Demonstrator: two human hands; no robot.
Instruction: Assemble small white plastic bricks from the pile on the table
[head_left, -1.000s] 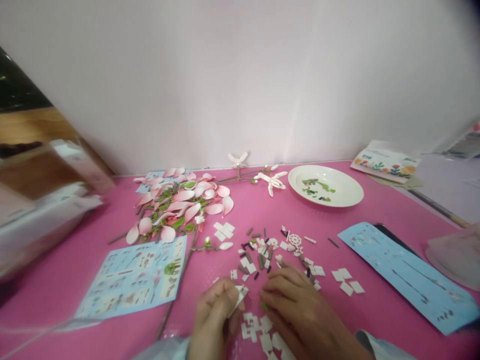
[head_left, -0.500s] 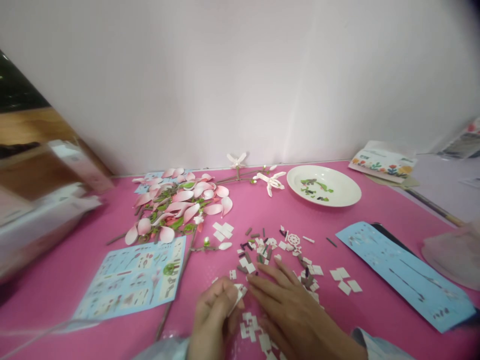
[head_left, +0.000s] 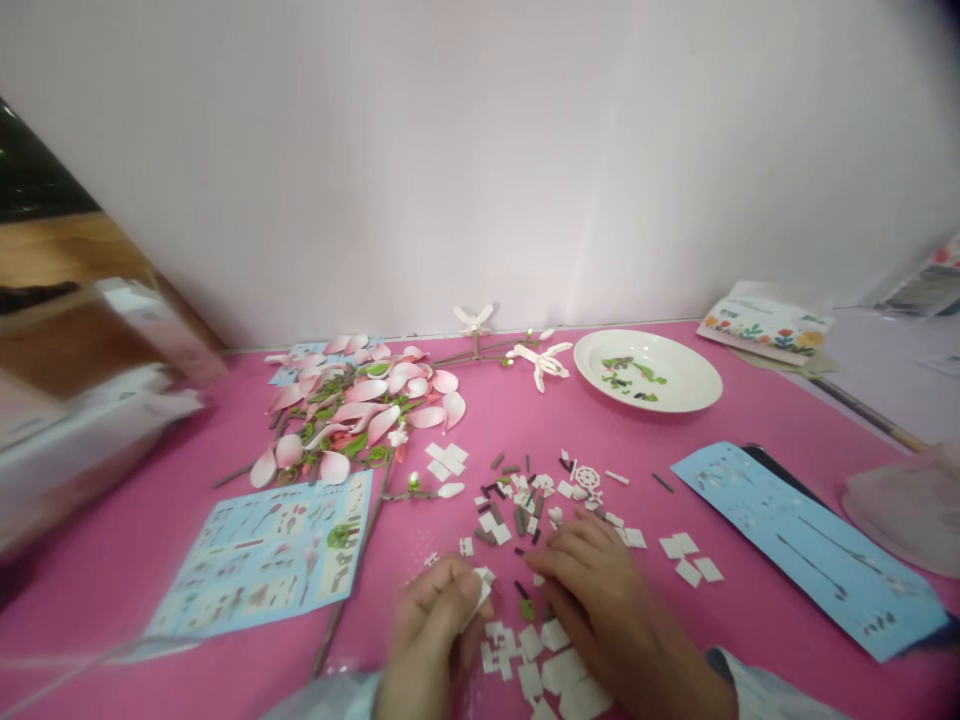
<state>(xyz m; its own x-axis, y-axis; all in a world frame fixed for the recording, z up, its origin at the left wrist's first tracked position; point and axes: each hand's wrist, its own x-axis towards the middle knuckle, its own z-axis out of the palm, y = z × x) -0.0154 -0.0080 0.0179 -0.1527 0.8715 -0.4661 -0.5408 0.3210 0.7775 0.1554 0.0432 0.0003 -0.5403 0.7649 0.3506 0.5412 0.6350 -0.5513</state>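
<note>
On pink mat (head_left: 135, 520), left hand (head_left: 429, 625) pinching white tile (head_left: 481, 590) pointing up-right, right hand (head_left: 600, 600) open

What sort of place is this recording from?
Probably an indoor hobby table, perhaps at home: a pink mat is spread with loose white pieces, an instruction sheet and a plate of sorted parts.

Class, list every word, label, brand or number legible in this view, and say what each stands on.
No word, brand or number is legible.
Blue printed sheet: small print too blurred to read.
Long blue printed sheet: too blurred to read.
Floral booklet: any text too small to read.
</note>
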